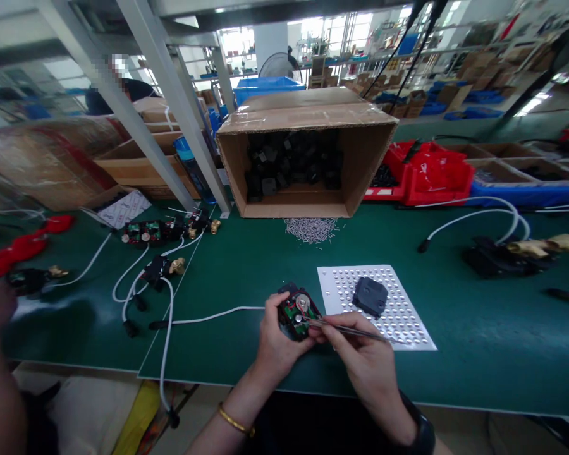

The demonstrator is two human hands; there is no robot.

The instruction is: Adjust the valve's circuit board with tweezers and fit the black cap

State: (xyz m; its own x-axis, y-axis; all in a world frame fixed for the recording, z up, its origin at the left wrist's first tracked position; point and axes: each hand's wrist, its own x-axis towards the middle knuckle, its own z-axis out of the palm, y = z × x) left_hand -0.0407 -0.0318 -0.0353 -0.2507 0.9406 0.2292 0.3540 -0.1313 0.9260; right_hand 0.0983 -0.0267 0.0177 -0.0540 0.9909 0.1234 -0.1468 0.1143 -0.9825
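Lower centre of frame: our left hand (275, 341) grips the open black module (296, 311), right hand (360, 354) pinches tweezers (346, 328) with tips at its round metal part. We'd keep the module braced and tips low, cover (370, 296) waits on the dotted tray (408, 322)

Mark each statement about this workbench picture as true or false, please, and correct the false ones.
1. The left hand holds a small open device. True.
2. The right hand holds a hammer. False: it holds thin tweezers.
3. A black cover lies on the white perforated tray. True.
4. The cardboard box stands upright, closed. False: it lies on its side, open, with black parts inside.
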